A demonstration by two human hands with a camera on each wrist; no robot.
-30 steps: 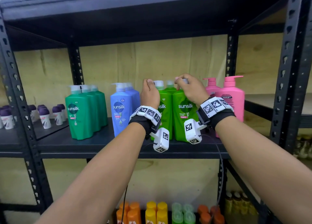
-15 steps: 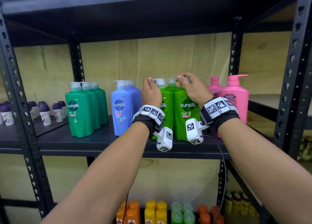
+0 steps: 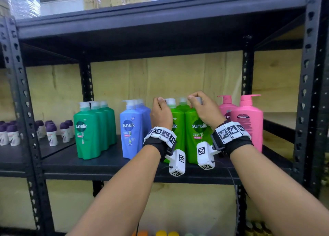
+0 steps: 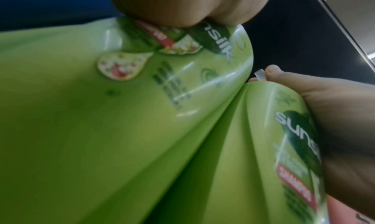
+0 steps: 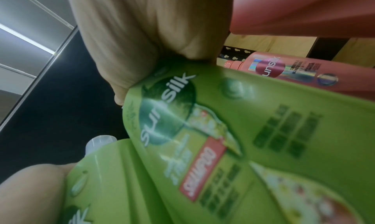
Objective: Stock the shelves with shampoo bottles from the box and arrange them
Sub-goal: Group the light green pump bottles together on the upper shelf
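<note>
I have two light green bottles (image 3: 197, 134) standing side by side, touching, mid-shelf (image 3: 106, 166). My left hand (image 3: 161, 115) curls round the left one's pump top, my right hand (image 3: 204, 109) round the right one's. Dark green (image 3: 89, 129), blue (image 3: 131, 129) and pink (image 3: 247, 122) groups already stand in rows. I judge stocking well along; the box isn't in view.

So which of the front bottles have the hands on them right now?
The two light green bottles: left hand grips the pump of the left one, right hand the right one. The dark green, blue and pink bottles stand untouched.
</note>
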